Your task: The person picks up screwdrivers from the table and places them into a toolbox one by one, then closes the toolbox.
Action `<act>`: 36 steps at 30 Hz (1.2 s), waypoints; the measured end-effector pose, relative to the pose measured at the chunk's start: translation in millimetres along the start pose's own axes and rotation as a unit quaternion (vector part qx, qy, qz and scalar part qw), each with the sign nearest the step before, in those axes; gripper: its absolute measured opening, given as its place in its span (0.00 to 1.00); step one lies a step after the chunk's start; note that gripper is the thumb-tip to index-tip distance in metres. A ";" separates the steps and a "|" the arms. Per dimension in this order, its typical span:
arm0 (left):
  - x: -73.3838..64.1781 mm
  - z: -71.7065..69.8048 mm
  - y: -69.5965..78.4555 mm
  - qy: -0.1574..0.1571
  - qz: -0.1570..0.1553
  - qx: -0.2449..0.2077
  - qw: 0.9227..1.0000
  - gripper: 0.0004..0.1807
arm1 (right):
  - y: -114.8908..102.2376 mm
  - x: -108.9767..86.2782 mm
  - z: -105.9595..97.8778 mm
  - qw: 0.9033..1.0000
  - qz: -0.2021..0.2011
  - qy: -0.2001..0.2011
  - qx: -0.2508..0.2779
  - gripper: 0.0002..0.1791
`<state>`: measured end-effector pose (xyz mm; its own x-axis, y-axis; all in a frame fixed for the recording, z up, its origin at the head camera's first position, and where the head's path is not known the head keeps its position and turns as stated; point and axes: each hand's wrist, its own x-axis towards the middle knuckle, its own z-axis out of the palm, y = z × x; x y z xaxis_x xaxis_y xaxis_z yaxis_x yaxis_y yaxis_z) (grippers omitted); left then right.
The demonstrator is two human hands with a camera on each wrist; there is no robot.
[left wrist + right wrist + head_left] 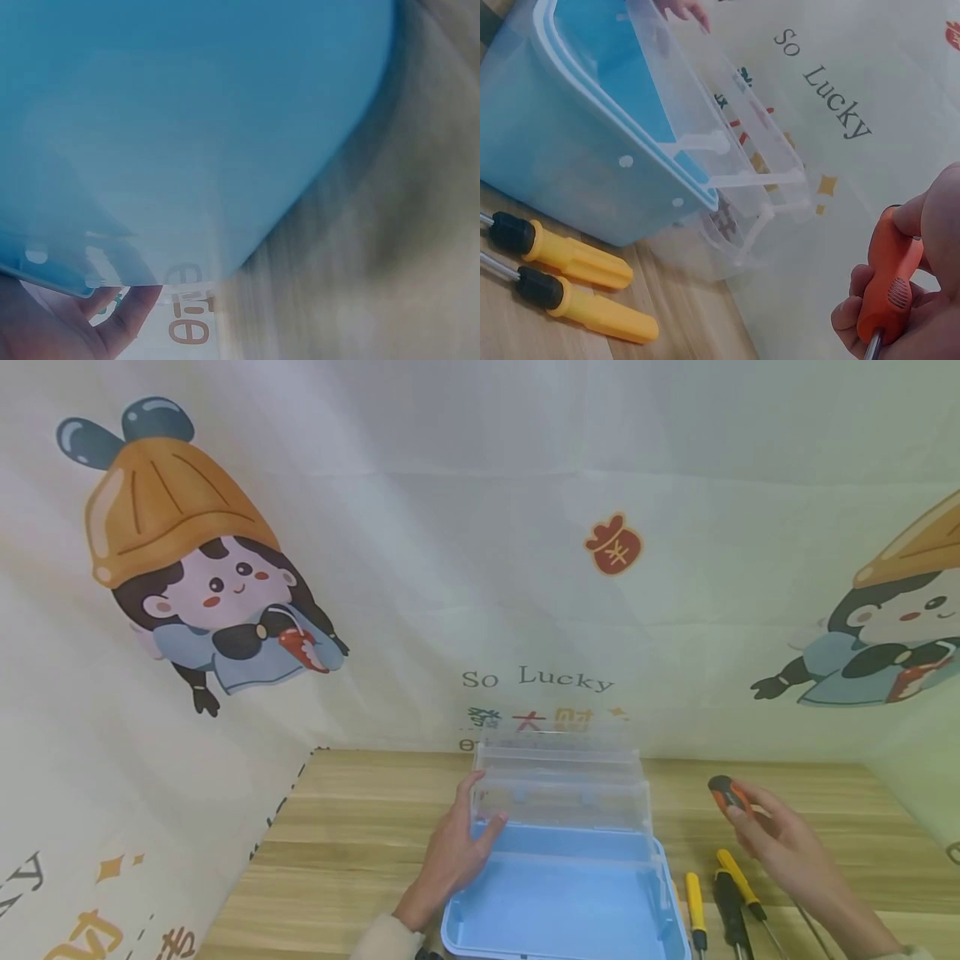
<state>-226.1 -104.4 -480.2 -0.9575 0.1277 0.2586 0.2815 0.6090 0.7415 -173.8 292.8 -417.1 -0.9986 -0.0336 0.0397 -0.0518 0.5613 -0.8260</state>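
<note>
Left hand (456,852): pinches clear tray's (562,806) left edge
Right hand (791,843): curled round orange screwdriver (729,797)
Gap: tabletop (682,806) between tray and right hand
Blue box (555,902): rim beside yellow screwdriver (695,897)

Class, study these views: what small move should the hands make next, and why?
Probably, the right hand should bring the orange-and-black screwdriver over the blue box. The screwdriver is in its grip, the box stands open, and the left hand holds the clear trays towards the back, so the box seems reachable.

Screwdrivers (729,902) on the table (360,835) right of the box (555,902), trays (562,810) at its rear, cloth wall (420,610) beyond.
</note>
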 end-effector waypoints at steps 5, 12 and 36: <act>-1.2 0.4 -0.1 0.009 0.002 0.002 1.000 0.36 | -4.4 0.7 4.3 1.000 -0.017 0.003 0.016 0.33; -2.8 -0.2 -0.1 0.007 0.002 -0.002 1.000 0.36 | -13.3 2.0 13.9 0.999 -0.034 -0.007 0.026 0.31; -3.5 -1.1 0.7 0.006 0.003 -0.005 1.000 0.36 | -40.6 13.3 35.3 0.988 -0.137 -0.037 0.053 0.26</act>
<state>-222.4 -105.4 -479.9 -0.9548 0.1223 0.2711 0.2886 0.6008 0.7455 -184.8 240.4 -402.9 -0.9438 -0.2357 0.2319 -0.3157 0.4337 -0.8439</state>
